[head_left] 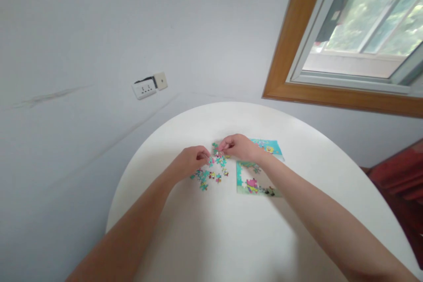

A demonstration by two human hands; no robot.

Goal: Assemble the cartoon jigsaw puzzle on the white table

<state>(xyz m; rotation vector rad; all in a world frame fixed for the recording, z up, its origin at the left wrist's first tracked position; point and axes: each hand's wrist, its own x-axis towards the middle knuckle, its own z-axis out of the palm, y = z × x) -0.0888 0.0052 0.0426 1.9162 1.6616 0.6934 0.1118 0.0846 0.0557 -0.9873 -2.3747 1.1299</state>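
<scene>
Loose jigsaw puzzle pieces [203,176], mostly teal with spots of yellow and pink, lie scattered on the white table between my hands. My left hand [194,159] is at the left of the pile, its thumb and fingers pinched on a teal puzzle piece [210,161]. Over the far side of the pile is my right hand [241,146], fingertips drawn together; what they hold, if anything, is too small to make out. Under my right forearm lies a partly filled puzzle board [240,188], with pieces along its edges and a pink and yellow patch inside. The forearm hides part of it.
A blue printed picture sheet [275,146] lies beyond the board, partly covered by my right arm. The round white table [211,238] stands against a wall with a power socket [144,89]. A wood-framed window [343,92] is at right, with red fabric [401,174] below.
</scene>
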